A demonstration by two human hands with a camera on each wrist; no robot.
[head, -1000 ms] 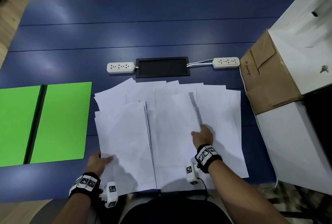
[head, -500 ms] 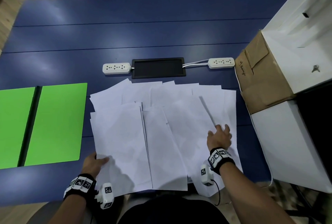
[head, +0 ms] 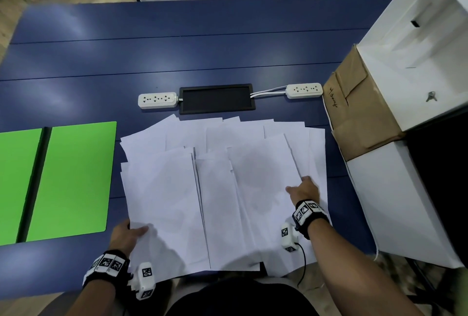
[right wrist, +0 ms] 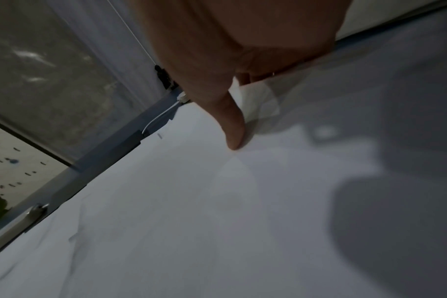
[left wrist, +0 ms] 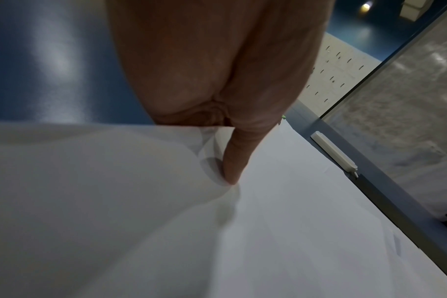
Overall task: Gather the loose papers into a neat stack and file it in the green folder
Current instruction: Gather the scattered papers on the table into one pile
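R hand [head: 302, 189] shifted to papers' [head: 220, 189] 3 o'clock edge, thumb on top, fingers hidden, grip unclear; L hand [head: 126, 236] pinching 8 o'clock corner. Squaring next; folder [head: 68, 179] open at 9.

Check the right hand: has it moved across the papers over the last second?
Yes. The right hand has slid rightward over the papers, toward the cardboard box.

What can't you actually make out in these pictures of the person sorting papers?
- Left hand: fingers lie under the papers' edge in the head view, and the left wrist view shows only the thumb on top.
- Green folder: its left part is cut off by the frame edge in the head view.
- Number of sheets: the overlaps hide it.
- Writing on the cardboard box: too small to read.
- Right hand: fingertips blurred in the right wrist view.
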